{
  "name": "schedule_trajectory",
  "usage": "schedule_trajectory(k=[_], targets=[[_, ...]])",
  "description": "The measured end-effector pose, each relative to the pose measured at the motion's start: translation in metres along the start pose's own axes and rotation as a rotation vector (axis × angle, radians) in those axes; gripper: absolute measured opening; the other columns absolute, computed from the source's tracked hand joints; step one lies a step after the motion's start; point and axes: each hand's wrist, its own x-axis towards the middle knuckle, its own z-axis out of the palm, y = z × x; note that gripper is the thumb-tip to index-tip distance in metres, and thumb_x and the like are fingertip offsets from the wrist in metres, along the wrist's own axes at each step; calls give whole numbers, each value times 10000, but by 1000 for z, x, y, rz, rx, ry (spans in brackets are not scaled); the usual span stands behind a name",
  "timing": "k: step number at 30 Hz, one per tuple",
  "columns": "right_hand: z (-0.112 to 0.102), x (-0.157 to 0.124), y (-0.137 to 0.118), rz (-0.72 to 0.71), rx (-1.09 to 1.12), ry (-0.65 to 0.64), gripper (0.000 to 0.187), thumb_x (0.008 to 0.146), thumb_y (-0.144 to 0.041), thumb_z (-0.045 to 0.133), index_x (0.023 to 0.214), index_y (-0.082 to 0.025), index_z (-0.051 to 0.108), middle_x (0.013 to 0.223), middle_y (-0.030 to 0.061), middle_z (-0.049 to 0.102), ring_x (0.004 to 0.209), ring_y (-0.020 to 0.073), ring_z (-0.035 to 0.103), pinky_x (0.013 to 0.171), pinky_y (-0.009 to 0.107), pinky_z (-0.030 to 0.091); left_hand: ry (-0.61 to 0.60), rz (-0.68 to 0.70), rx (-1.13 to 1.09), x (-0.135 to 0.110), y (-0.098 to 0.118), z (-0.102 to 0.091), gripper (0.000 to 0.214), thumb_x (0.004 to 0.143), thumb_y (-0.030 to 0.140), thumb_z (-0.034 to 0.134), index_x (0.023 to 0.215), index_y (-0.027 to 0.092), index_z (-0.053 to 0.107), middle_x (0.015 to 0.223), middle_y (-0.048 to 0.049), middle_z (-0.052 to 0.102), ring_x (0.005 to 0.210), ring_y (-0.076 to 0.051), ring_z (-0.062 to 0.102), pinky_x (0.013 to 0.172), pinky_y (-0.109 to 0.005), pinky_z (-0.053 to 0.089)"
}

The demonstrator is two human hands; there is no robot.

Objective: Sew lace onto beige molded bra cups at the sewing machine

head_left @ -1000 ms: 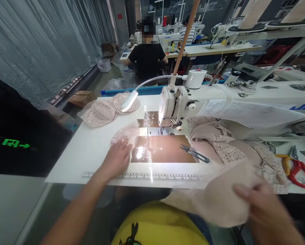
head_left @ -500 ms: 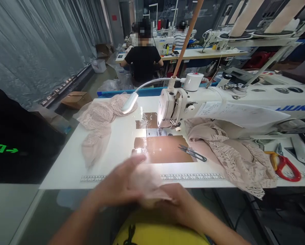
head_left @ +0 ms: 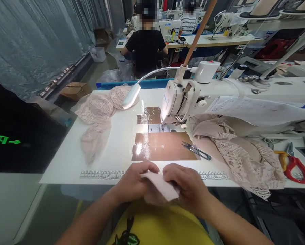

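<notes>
Between my two hands, at the table's front edge, is a small folded piece of pale pink fabric (head_left: 163, 186). My left hand (head_left: 135, 178) is closed on its left side, thumb and fingers pinching it. On the right side, my right hand (head_left: 188, 183) grips the same piece, with its fingers curled over the edge. Parts of the fabric are hidden behind the fingers. Just beyond my hands lies a pair of thread snips (head_left: 196, 150), on brown tape (head_left: 165, 146) before the needle of the white sewing machine (head_left: 178, 102).
Beige lace fabric (head_left: 98, 109) lies on the table's left; more lace fabric (head_left: 252, 156) is bunched at the right. Red-handled scissors (head_left: 298, 170) lie at the far right. A lamp (head_left: 132, 96) leans over the white table (head_left: 62, 160), with a printed ruler (head_left: 101, 175) along its front. Another person (head_left: 146, 51) sits ahead.
My hands have drawn closer together, and the blurred fabric now shows as a folded edge between them. The view has tilted down and shifted slightly left.
</notes>
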Motion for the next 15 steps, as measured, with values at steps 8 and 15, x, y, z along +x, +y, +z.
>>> schedule_trajectory(k=[8,15], targets=[[-39,-11,12,-25,-150,469,208,741,-136,635,862,-290,566,841,34,652,724,190,630,603,291,469,120,-104,88,2,-17,-21,249,889,346,498,870,170,673,834,-48,676,738,-186,591,682,-271,448],[-5,1,37,550,646,-317,155,830,-335,600,790,-187,574,761,10,620,670,147,575,571,247,448,-516,12,-592,-5,8,-19,753,804,480,633,1447,261,307,1286,-162,527,824,-197,637,643,-264,499]])
